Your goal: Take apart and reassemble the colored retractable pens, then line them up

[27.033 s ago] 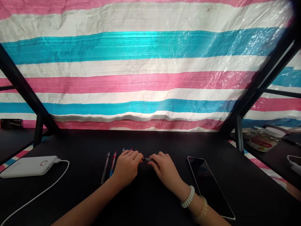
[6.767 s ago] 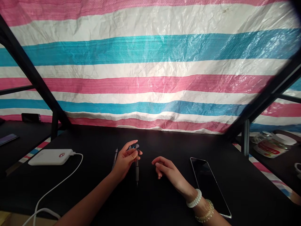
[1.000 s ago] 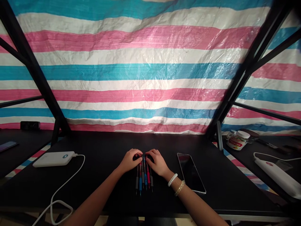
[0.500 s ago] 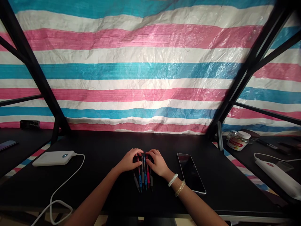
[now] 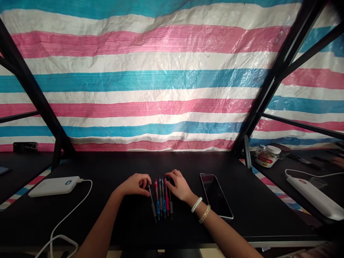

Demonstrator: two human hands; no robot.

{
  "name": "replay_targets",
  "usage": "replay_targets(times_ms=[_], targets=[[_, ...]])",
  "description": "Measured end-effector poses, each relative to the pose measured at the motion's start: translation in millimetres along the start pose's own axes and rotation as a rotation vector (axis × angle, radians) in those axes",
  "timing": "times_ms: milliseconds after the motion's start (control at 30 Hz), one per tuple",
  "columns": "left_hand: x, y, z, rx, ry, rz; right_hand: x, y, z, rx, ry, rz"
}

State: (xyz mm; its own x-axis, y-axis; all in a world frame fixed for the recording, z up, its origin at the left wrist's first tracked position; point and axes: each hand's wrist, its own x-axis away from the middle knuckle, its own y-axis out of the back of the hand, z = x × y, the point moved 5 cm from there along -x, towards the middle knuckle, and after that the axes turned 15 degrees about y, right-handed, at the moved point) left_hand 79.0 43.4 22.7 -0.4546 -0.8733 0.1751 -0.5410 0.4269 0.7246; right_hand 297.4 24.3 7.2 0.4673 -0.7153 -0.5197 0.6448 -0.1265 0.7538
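Note:
Several pens [image 5: 164,206] lie side by side on the black table [image 5: 107,218], tips toward me, with blue, red and dark grey grips. My left hand [image 5: 135,184] is at the upper end of the leftmost grey pen [image 5: 153,208], its curled thumb and index finger apart beside the barrel. That pen slants slightly away from the others at its upper end. My right hand [image 5: 179,186], with two bracelets at the wrist, rests at the upper right of the row. Its thumb and fingers are apart, touching the pens' edge and partly covering the rightmost ones.
A phone [image 5: 217,196] lies right of my right hand. At the left is a white power bank [image 5: 53,187] with a looping cable. On the right-hand table are a jar [image 5: 268,157] and another white power bank [image 5: 314,199]. Black frame bars and a striped sheet [image 5: 161,82] stand behind.
My left hand has moved left, off the middle of the row, uncovering the pens' upper ends. The leftmost pen's upper end has shifted left. My right hand remains beside the row. The view has shifted slightly.

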Motion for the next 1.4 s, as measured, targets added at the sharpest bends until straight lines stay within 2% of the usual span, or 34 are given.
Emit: replay_targets(times_ms=[267, 433, 533, 733, 1400], targets=[[-7.0, -2.1, -8.4, 0.011, -0.045, -0.132, 0.6, -0.3, 1.5, -0.002, -0.004, 0.027], [-14.2, -5.7, -11.5, 0.018, -0.032, -0.345, -1.3, 0.8, 1.9, -0.007, 0.007, 0.045], [-22.6, -15.7, -13.4, 0.007, -0.02, -0.425, -2.4, 0.9, 0.2, -0.009, 0.012, 0.05], [-29.6, -29.1, -20.9, -0.02, -0.009, -0.426, -2.3, -1.7, -2.4, 0.003, 0.014, 0.049], [-26.3, -32.4, -27.4, 0.062, -0.102, -0.438, -3.9, -5.5, 1.7, 0.065, 0.0, 0.034]])
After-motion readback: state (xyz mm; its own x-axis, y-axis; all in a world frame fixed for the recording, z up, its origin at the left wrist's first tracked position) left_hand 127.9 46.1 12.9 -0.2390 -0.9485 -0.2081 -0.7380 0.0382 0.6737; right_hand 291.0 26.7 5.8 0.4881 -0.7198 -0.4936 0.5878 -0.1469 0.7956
